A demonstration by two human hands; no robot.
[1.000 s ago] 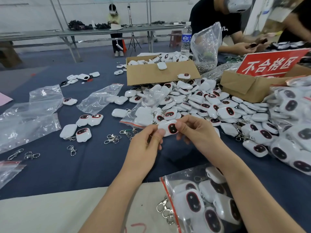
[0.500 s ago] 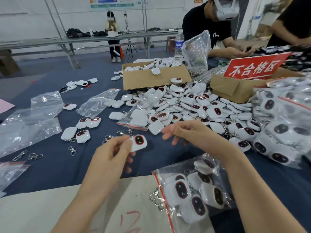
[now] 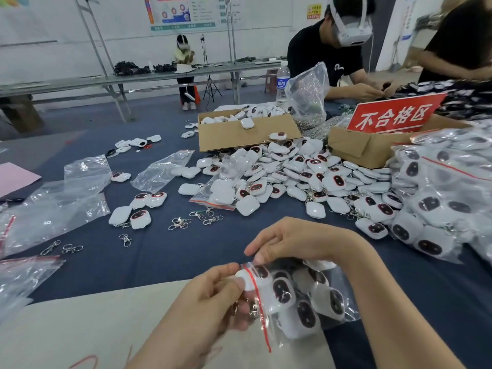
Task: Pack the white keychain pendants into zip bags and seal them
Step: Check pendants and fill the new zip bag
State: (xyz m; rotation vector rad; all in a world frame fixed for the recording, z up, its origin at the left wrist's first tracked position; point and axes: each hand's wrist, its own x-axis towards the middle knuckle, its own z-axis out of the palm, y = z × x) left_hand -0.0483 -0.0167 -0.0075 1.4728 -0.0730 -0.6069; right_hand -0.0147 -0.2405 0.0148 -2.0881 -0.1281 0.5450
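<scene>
A clear zip bag point(image 3: 306, 296) with a red seal strip lies in front of me, holding several white pendants with dark oval faces. My left hand point(image 3: 213, 299) pinches one white pendant point(image 3: 246, 280) at the bag's mouth, half inside it. My right hand point(image 3: 290, 242) pinches the upper edge of the bag's opening. A big heap of loose white pendants point(image 3: 306, 174) covers the blue table beyond my hands.
Packed bags of pendants point(image 3: 439, 198) pile up at the right. Two cardboard boxes point(image 3: 239, 134) stand behind the heap, one with a red sign point(image 3: 394, 115). Empty plastic bags point(image 3: 53, 206) and loose metal clasps point(image 3: 181, 223) lie at the left. Other people work across the table.
My left hand carried the pendant from the heap side down to the bag's mouth. My right hand let go of the pendant and took hold of the bag's opening.
</scene>
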